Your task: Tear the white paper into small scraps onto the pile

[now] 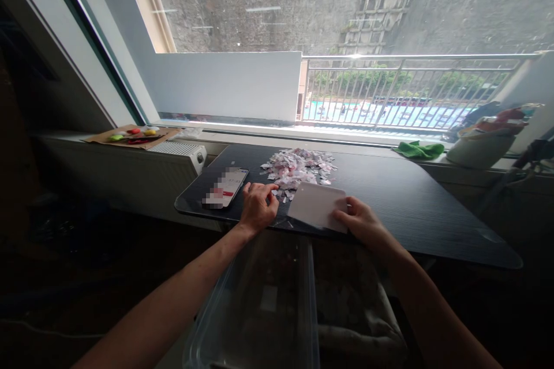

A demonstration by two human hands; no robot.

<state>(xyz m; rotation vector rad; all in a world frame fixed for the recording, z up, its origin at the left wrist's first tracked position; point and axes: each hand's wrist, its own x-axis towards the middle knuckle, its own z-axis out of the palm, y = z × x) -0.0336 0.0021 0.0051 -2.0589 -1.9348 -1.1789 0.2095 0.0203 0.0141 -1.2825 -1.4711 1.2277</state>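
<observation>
Gripping a thin pale board (315, 206) by its R edge, thumb on the near face, the person's R hand (361, 219) sits just R of ctr in the frame. The board tilts at the table's near edge, its upper L corner by the lower side of a paper-scrap pile (298, 166); can't tell if they touch. Pile is approx. mid-frame, white bits w/ some pinkish ones, loose pcs around it. L hand (260, 203) is L of ctr, fingers curled, index tip at the pile's lower L edge; can't tell if it's pinching a scrap.

Smartphone (225, 187) lies just L of that hand, screen up, partly pixelated. All this is on a dark wood-grain table (398, 196). Clear plastic bin (312, 305) at bottom ctr, below the table edge.

Mid-L: white radiator (179, 151), w/ a cardboard sheet (97, 137) on the sill beside it, bearing red, yellow & green items. Mid-R: green cloth (419, 150) next to a whitish pot (480, 147). Upper R, thru the window: metal railing (415, 57).
</observation>
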